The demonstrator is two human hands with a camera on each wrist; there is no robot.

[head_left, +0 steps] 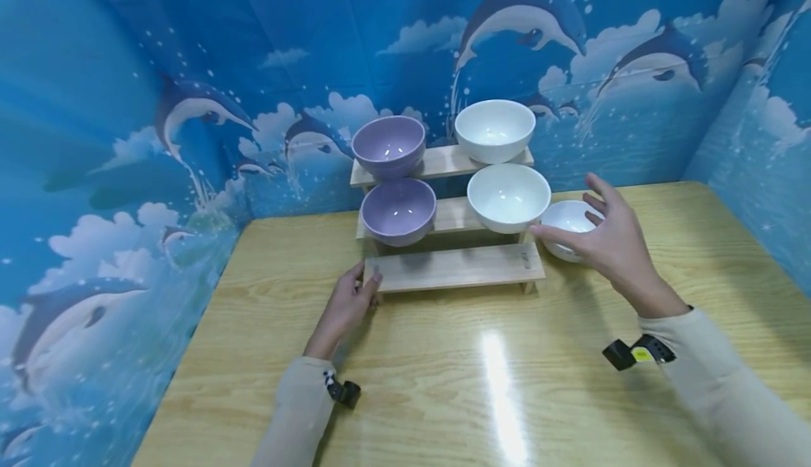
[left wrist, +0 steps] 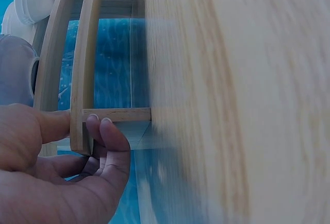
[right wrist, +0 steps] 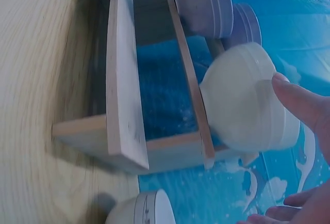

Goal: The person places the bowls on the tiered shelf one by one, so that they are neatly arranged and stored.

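Note:
A three-tier wooden rack [head_left: 453, 268] stands on the table. My left hand [head_left: 348, 301] grips the left end of its lowest board [left wrist: 82, 80], thumb on one face and fingers curled round the other. On the middle tier sit a purple bowl [head_left: 398, 213] and a white bowl [head_left: 509, 199]; a second purple bowl [head_left: 388, 148] and a second white bowl [head_left: 495, 132] occupy the top tier. My right hand [head_left: 611, 241] is spread beside the middle white bowl [right wrist: 242, 100]. Its thumb lies at that bowl's rim; whether they touch I cannot tell.
Another white bowl [head_left: 564, 219] stands on the table right of the rack, partly hidden by my right hand. Behind and at both sides hangs a blue dolphin-print backdrop [head_left: 342, 44]. The wooden table [head_left: 431, 382] stretches in front of the rack.

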